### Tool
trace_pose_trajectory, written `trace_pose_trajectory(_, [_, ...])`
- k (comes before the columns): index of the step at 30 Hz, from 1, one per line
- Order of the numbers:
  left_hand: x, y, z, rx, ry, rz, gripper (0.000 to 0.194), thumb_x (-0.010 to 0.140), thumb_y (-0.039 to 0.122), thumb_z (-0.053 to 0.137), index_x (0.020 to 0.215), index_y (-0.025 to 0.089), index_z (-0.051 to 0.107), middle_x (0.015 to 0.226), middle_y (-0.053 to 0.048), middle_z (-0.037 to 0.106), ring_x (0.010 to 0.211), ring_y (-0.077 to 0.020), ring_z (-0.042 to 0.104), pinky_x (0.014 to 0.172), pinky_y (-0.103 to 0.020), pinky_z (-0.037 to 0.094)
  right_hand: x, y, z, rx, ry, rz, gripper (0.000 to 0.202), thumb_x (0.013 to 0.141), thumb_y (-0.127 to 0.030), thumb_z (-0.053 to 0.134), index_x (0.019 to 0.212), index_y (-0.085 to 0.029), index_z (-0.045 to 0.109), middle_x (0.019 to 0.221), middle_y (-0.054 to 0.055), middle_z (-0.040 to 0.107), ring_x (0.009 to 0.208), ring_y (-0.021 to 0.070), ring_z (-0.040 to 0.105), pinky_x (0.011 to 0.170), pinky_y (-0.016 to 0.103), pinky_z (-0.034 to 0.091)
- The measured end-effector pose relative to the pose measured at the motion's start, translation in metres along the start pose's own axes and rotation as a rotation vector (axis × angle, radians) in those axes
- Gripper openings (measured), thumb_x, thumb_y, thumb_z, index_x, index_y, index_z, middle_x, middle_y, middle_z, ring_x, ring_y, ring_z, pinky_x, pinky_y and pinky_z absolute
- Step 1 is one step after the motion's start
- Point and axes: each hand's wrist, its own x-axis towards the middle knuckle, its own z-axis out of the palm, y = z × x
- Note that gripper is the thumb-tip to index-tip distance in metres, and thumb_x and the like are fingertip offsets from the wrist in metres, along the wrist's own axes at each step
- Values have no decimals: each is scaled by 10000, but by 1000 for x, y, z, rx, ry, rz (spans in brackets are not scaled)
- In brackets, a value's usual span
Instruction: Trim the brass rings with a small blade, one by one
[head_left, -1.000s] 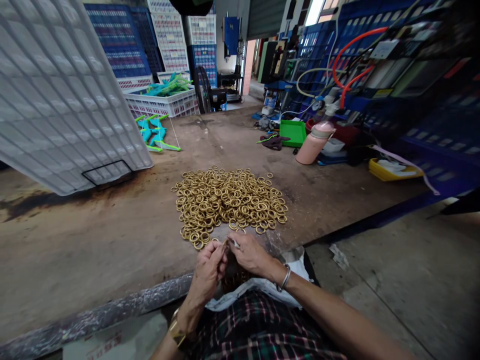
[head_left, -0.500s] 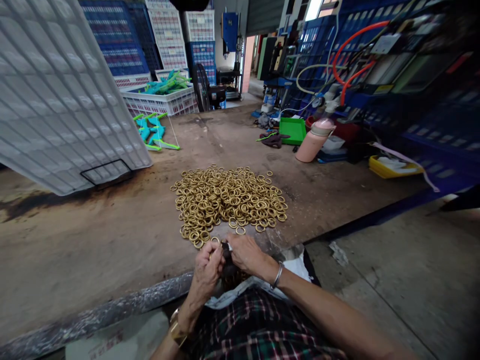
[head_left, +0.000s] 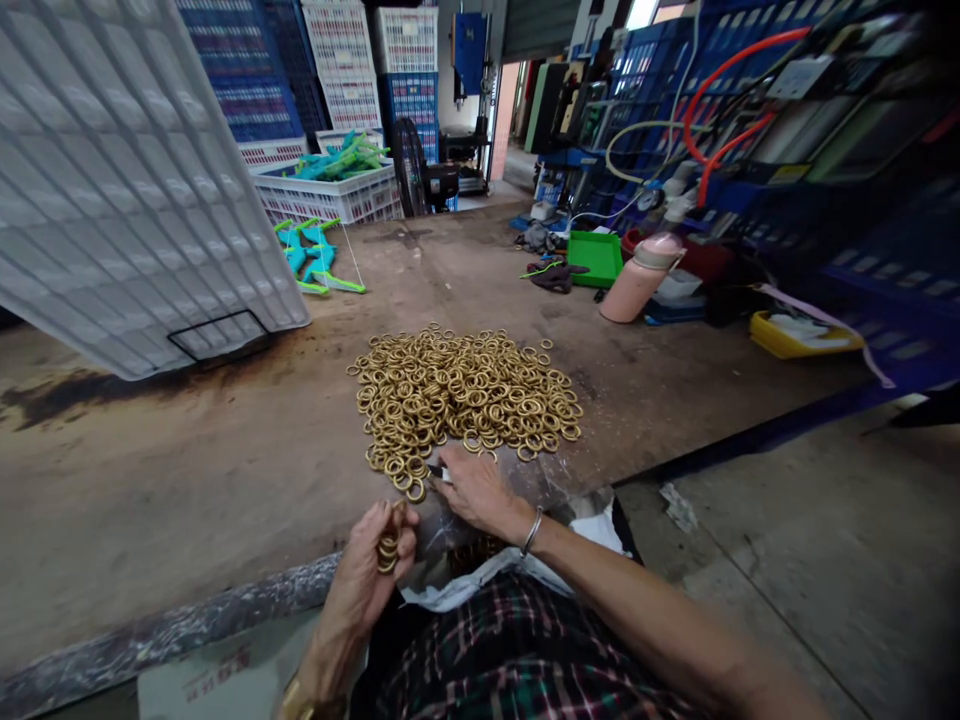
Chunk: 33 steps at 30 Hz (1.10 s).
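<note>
Many smooth brass-coloured rings [head_left: 466, 392] lie heaped on the stained brown table [head_left: 225, 480], between a tall ribbed white crate [head_left: 142, 200] that blocks the view at left and a pink bottle [head_left: 634, 288] farther off at right. The left hand [head_left: 367, 568] curls its fingers round several more rings [head_left: 388, 555]; the right hand [head_left: 482, 492] pinches a dark-tipped tool [head_left: 436, 472] at the heap's near edge, its shape mostly hidden.

Rings [head_left: 469, 392]: smooth, metallic on my feed, brassy sheen. Tabletop [head_left: 225, 470]: matt, scuffed, wood-like to me. Green tray [head_left: 594, 258]: smooth plastic. Bracelet [head_left: 532, 531]: I log polished, glossy metal. Checked garment [head_left: 487, 650]: matt woven cloth.
</note>
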Motion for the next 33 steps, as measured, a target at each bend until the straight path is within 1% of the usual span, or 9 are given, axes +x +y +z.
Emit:
trace_pose_trajectory(4, [2,2,-5,-67,53,-43,261,644,333,695,718,157,518,689,-7,598,511,-72,507,394,-150,322,-2,-8,0,-33,-8,11,216,839,-278,456,1036,-193,475,1000,76,572,850,190,563,684,285,387])
trace_pose_trajectory(7, [2,2,-8,-119,22,-90,263,625,276,706,812,174,552,675,-1,592,532,-90,526,406,-154,350,-2,-8,1,-51,-1,6,213,826,-235,434,1031,-195,475,1010,73,550,857,191,551,666,284,390])
trace_pose_trajectory(10, [4,0,-8,-180,-12,-126,227,607,221,710,779,145,583,688,-19,597,563,-102,543,408,-156,374,-2,-2,3,-43,18,-12,247,786,-182,444,1031,-178,476,997,79,556,836,192,543,658,282,384])
trace_pose_trajectory(15, [11,-6,3,-167,94,-138,130,647,178,671,719,131,573,699,-29,614,585,-114,581,389,-150,391,-9,7,0,214,85,-103,173,802,-156,447,960,-197,506,889,26,583,800,146,519,714,250,371])
trace_pose_trajectory(18, [15,-11,14,-61,125,-127,202,651,245,681,786,147,568,675,-14,615,569,-124,597,378,-161,394,-18,6,-9,393,150,-161,118,845,-178,418,885,-194,528,853,17,576,802,129,504,747,240,372])
trace_pose_trajectory(23, [17,-24,29,100,-14,-67,329,634,417,692,773,165,532,564,62,508,425,-47,445,344,-128,273,-33,3,-21,557,126,-162,123,843,-200,423,812,-183,541,796,18,565,767,130,493,727,243,380])
trace_pose_trajectory(28, [16,-34,33,352,46,85,339,678,498,611,715,174,520,459,92,390,370,-41,300,357,-154,211,-37,6,-16,744,111,44,96,800,-224,447,756,-180,520,661,-39,489,630,98,437,594,196,345])
trace_pose_trajectory(30, [15,-36,33,515,84,223,308,717,479,571,702,172,551,459,80,383,396,-59,314,388,-176,252,-38,7,-13,807,64,123,128,798,-251,441,711,-178,501,598,-52,449,566,89,401,544,192,321])
trace_pose_trajectory(33, [12,-37,34,713,105,446,242,741,403,560,678,173,600,535,37,478,506,-97,409,496,-206,340,-41,9,-10,921,-19,145,199,828,-294,398,685,-180,476,542,-58,445,503,82,379,518,194,315])
